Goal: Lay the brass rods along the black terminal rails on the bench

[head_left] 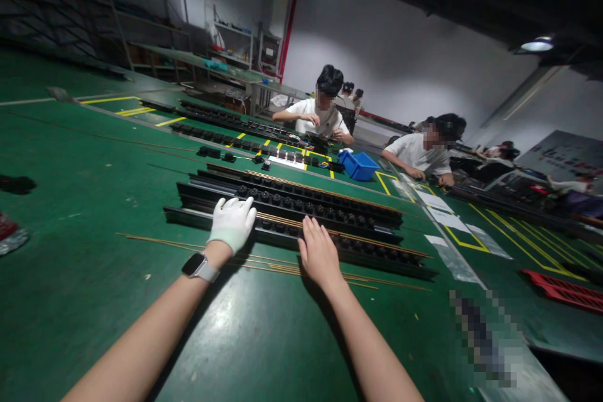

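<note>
Grey board, far right: one line of lettering, dark and red, blurred, illegible. Legible texts, labels, brands, numbers: none.

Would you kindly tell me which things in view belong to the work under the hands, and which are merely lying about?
Seem to belong to the work:
- black rails, beneath the gloved left hand and bare right hand
- thin brass-coloured rods along them

Apparently lying about:
- blue bin
- white sheets
- red slatted piece
</note>
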### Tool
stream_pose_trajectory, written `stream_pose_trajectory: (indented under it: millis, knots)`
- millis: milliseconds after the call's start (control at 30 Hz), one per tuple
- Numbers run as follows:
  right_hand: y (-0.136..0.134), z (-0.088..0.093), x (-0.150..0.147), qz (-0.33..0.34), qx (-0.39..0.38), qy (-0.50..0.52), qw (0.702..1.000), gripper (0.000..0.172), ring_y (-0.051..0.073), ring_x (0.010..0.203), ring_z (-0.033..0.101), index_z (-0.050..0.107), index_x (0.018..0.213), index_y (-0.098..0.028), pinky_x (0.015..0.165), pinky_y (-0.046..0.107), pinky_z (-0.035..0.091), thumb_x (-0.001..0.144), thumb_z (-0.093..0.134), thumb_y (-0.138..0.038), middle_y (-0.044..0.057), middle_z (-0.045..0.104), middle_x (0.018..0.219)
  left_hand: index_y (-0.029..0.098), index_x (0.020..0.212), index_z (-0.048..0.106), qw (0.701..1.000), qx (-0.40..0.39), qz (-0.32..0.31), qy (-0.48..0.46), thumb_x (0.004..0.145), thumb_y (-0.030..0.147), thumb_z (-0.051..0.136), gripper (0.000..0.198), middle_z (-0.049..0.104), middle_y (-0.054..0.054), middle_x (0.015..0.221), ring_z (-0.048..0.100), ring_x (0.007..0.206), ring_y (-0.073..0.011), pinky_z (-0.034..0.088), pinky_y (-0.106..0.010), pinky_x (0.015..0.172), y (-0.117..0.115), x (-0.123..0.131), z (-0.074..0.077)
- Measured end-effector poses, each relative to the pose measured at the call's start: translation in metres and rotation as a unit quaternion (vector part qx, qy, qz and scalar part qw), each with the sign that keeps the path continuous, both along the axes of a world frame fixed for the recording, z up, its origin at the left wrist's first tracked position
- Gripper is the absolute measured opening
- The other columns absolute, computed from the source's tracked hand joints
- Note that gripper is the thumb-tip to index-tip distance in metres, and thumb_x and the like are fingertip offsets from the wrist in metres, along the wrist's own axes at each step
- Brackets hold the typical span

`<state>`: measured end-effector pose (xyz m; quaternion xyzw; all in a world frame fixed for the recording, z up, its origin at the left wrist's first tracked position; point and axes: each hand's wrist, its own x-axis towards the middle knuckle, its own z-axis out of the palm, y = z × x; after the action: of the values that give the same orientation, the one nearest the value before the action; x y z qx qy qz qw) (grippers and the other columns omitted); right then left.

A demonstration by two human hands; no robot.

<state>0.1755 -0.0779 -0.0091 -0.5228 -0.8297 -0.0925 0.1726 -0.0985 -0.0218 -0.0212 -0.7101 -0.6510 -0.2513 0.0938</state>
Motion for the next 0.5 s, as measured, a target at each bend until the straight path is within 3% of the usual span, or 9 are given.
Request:
stream_pose_trajectory:
  millis: [233, 333, 500]
  knots:
    - [-0.007, 0.007, 0.004, 0.017, 0.021, 0.031, 0.999, 0.052, 0.028, 0.154, 0.035, 0.044, 0.158, -0.015, 0.126, 0.05, 0.03, 0.107, 0.044, -0.023, 0.012, 0.043, 0.164, 0.019, 0.138, 0.065, 1.0, -0.012, 0.006, -0.007, 0.104, 0.04, 0.034, 0.051, 0.075, -0.014, 0.124, 0.055, 0.132, -0.0329, 0.026, -0.055, 0.119, -0.001, 0.001, 0.002]
    - [-0.022, 0.009, 0.004, 0.039, 0.061, 0.08, 0.994, 0.043, 0.027, 0.151, 0.04, 0.056, 0.148, -0.018, 0.123, 0.048, 0.035, 0.106, 0.043, -0.02, 0.011, 0.052, 0.158, 0.02, 0.14, 0.064, 1.0, -0.006, 0.003, -0.015, 0.104, 0.039, 0.035, 0.05, 0.073, -0.012, 0.132, 0.053, 0.135, -0.0348, 0.025, -0.059, 0.12, -0.004, 0.002, 0.005]
    - [-0.053, 0.003, 0.01, 0.103, 0.006, 0.098, 0.99, 0.023, 0.024, 0.113, 0.065, 0.07, 0.116, -0.022, 0.097, 0.038, 0.05, 0.106, 0.05, -0.023, 0.01, 0.072, 0.12, 0.023, 0.143, 0.061, 0.997, 0.059, 0.001, -0.04, 0.103, 0.042, 0.043, 0.048, 0.064, -0.009, 0.147, 0.04, 0.148, -0.0404, 0.017, -0.067, 0.123, -0.013, 0.006, 0.025]
